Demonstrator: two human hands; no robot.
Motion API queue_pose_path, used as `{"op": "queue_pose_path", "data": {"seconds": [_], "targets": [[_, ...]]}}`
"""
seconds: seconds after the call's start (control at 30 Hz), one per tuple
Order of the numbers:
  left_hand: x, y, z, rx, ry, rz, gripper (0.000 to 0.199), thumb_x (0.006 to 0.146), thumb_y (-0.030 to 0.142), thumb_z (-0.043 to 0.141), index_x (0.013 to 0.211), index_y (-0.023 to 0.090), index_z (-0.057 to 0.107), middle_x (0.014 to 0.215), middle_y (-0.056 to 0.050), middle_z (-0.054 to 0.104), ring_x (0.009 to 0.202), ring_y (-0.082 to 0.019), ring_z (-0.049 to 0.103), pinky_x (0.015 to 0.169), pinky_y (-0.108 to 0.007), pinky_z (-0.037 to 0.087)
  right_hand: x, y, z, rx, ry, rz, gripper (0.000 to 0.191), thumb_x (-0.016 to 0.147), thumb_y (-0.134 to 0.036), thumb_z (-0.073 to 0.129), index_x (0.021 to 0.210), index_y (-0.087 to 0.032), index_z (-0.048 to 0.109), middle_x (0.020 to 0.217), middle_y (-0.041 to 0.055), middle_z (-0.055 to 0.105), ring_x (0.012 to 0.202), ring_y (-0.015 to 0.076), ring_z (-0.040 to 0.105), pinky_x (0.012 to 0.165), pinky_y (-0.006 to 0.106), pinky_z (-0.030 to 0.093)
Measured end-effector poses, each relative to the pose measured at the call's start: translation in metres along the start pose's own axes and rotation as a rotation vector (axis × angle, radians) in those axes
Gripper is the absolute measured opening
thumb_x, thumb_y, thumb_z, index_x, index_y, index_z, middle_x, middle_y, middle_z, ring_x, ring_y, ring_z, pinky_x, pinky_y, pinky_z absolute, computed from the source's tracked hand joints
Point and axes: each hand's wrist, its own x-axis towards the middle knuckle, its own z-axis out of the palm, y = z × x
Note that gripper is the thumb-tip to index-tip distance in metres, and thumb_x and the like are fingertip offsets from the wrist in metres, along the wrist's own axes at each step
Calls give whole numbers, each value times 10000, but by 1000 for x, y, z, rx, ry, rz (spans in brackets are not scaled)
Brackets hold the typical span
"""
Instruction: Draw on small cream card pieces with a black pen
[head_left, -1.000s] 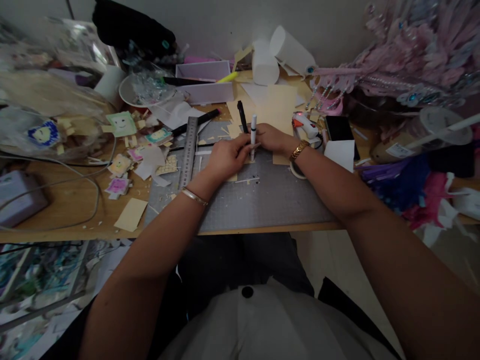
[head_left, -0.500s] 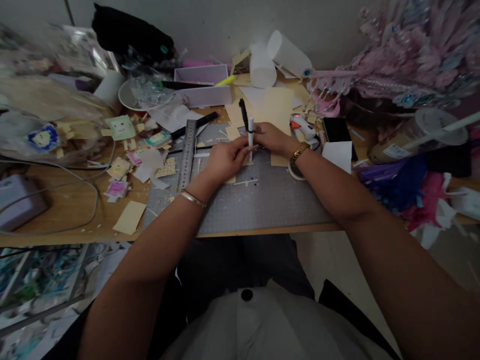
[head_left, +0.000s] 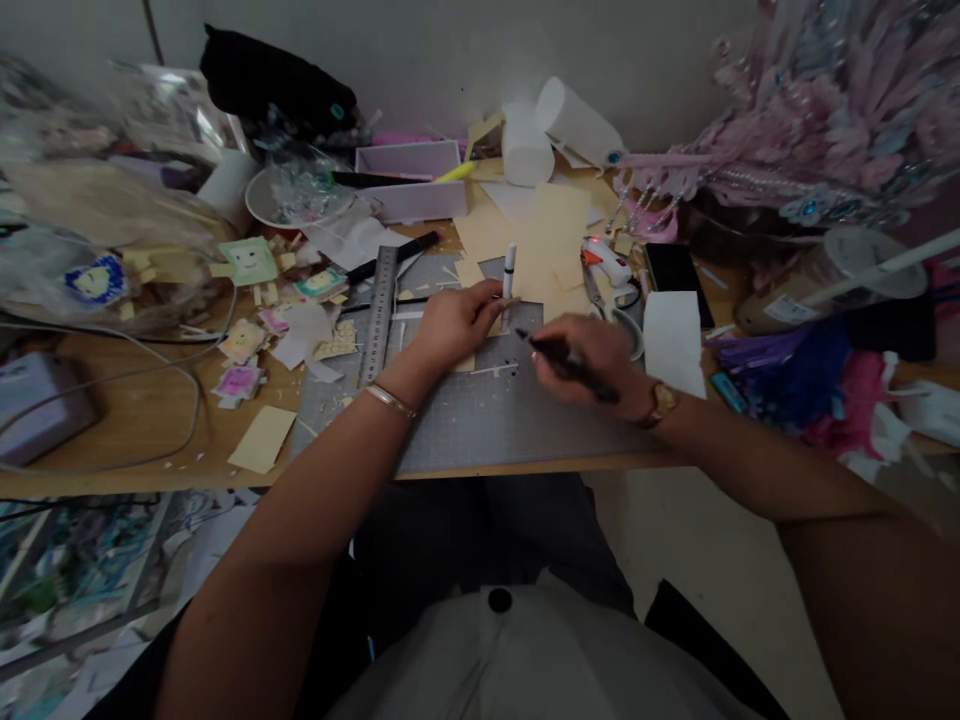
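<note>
My left hand pinches a small tan piece at the middle of the grey cutting mat. Right behind that piece a white pen stands upright. Whether my left fingers also touch the pen is unclear. To the right, my right hand is wrapped round a black pen, its tip pointing left toward the tan piece. A metal ruler lies on the mat to the left of my left hand, with paper scraps around it.
Scissors, a white glue gun and a black phone lie behind my right hand. Small paper figures are at left, a lilac box at the back, and a lidded cup at right.
My right hand has moved away from my left, toward me and to the right, with the black pen now lowered and pointing left. My left hand has stayed nearly in place.
</note>
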Motion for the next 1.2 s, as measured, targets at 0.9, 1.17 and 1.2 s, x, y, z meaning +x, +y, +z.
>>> {"op": "queue_pose_path", "data": {"seconds": [0.9,1.17,1.2], "targets": [[2,-1,1,-20,6,17,368,1024,439,446,1134,219,720,929,-83,775,824,-220,682,720,-323,466,-1,7,35,-276,-277,-108,184,1043,-224,394,958,-179,551,855,88,650,712,202,589,639,331,411],[3,-3,3,-25,22,32,380,1027,459,431,1095,222,720,886,-76,761,786,-213,665,696,-318,455,-3,9,38,-242,-267,-83,131,1025,-222,417,965,-195,529,841,83,654,733,216,610,658,340,431],[3,-3,3,-26,24,34,374,1027,457,433,1094,224,717,889,-73,761,786,-211,664,695,-317,453,-4,9,38,-243,-259,-86,128,1023,-224,417,967,-194,528,839,84,659,736,217,617,659,339,436]]}}
